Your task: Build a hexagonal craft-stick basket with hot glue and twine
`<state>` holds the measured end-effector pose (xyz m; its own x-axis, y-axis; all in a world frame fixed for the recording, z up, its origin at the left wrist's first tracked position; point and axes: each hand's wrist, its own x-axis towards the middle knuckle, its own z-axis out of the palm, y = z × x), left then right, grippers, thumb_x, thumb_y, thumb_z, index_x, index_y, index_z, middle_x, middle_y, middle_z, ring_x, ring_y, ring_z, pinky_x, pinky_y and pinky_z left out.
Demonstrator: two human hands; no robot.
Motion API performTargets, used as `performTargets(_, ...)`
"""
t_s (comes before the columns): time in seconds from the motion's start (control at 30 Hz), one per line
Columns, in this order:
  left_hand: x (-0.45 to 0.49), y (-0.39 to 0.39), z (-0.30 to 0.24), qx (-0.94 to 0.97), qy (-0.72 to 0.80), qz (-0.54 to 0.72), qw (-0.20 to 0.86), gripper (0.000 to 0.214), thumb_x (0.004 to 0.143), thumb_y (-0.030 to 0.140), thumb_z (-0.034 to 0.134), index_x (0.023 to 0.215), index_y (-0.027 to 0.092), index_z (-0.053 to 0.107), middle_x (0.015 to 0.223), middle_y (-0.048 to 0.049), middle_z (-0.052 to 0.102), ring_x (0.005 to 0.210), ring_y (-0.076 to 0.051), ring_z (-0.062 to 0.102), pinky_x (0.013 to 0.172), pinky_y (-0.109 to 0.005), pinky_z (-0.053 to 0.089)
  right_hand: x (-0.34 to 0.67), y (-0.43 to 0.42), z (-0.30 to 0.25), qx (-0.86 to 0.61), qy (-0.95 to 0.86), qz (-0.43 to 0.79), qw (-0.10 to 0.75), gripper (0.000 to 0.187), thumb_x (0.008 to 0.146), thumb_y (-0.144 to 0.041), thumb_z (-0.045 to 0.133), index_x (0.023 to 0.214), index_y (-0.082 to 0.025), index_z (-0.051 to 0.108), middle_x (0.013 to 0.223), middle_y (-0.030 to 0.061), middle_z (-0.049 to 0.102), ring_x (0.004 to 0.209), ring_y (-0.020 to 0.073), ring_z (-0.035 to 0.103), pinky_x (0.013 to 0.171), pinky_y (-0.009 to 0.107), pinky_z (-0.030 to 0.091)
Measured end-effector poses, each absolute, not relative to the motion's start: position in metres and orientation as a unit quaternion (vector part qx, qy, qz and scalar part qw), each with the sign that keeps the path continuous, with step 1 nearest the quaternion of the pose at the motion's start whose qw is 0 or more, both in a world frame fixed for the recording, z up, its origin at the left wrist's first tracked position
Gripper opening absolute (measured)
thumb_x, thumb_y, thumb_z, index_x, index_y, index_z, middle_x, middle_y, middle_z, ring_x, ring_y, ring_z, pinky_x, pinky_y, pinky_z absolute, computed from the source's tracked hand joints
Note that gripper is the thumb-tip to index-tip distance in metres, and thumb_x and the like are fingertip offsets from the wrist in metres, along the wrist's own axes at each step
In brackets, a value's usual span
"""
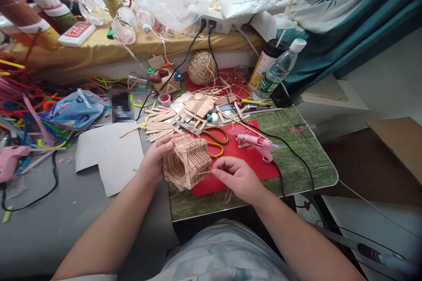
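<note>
A hollow, many-sided holder built of stacked popsicle sticks (187, 160) is tilted on its side above the table's front part. My left hand (155, 158) grips it from the left, fingers behind and thumb on top. Close to its right side, my right hand (238, 178) pinches a thin strand of twine (227, 195) between thumb and fingertips. The twine runs to the stick holder, and a loose loop hangs below the hand. Orange-handled scissors (221, 135) lie just behind the holder. On the red sheet (250, 164) rests a pink hot glue gun (259, 142).
Loose popsicle sticks (198, 107) are heaped at the back. A twine ball (202, 67), a water bottle (280, 70) and a dark-lidded cup (265, 63) stand behind. White card (112, 153) lies left. A black cable (296, 156) crosses the table's right side.
</note>
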<state>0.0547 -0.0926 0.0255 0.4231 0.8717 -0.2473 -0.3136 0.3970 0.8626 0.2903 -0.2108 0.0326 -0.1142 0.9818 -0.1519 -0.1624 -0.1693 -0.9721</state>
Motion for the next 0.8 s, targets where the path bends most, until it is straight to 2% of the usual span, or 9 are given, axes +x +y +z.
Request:
performTargets(0.17,0.0553,-0.0931,0.0233,0.365,0.355,0.39,0.767,0.054,0.074,0.045,0.083,0.117,0.013,0.079,0.108,-0.0148,0.082,0.101,-0.037,0.079,0.093,-0.047,0.064,0.2931,-0.2118,0.0295,-0.491,-0.45,0.576,0.473,0.027,0.095,-0.046,0.076,0.092,-0.02,0.073,0.08,0.0001,0.062,0.068,0.0129,0.051,0.062,0.026,0.042)
performTargets(0.43,0.0555,-0.0966,0.0235,0.363,0.353,0.368,0.78,0.048,0.078,0.047,0.077,0.115,0.016,0.078,0.11,-0.0142,0.081,0.105,-0.037,0.078,0.092,-0.048,0.064,0.2896,-0.2081,0.0325,-0.488,-0.462,0.561,0.484,0.028,0.096,-0.047,0.074,0.094,-0.019,0.071,0.08,-0.0002,0.062,0.071,0.0132,0.053,0.066,0.025,0.045)
performTargets(0.53,0.0552,-0.0973,0.0243,0.371,0.357,0.364,0.776,0.05,0.076,0.05,0.076,0.114,0.016,0.078,0.108,-0.0146,0.081,0.104,-0.038,0.078,0.092,-0.049,0.063,0.2885,-0.2079,0.0329,-0.484,-0.466,0.568,0.476,0.031,0.096,-0.05,0.074,0.094,-0.019,0.071,0.082,0.0001,0.063,0.071,0.0134,0.054,0.066,0.026,0.046)
performTargets(0.7,0.052,-0.0959,0.025,0.369,0.35,0.357,0.784,0.054,0.071,0.05,0.079,0.112,0.015,0.078,0.105,-0.0148,0.081,0.104,-0.039,0.077,0.092,-0.051,0.062,0.2911,-0.2085,0.0336,-0.484,-0.481,0.571,0.457,0.031,0.096,-0.05,0.074,0.093,-0.02,0.069,0.076,-0.0025,0.058,0.063,0.0111,0.048,0.058,0.024,0.04)
performTargets(0.8,0.0502,-0.0954,0.0242,0.374,0.345,0.338,0.792,0.057,0.069,0.051,0.081,0.112,0.015,0.078,0.098,-0.0145,0.081,0.094,-0.036,0.078,0.086,-0.049,0.063,0.2935,-0.2082,0.0358,-0.472,-0.506,0.563,0.452,0.028,0.098,-0.047,0.073,0.094,-0.019,0.069,0.077,-0.0024,0.057,0.064,0.011,0.047,0.058,0.023,0.038)
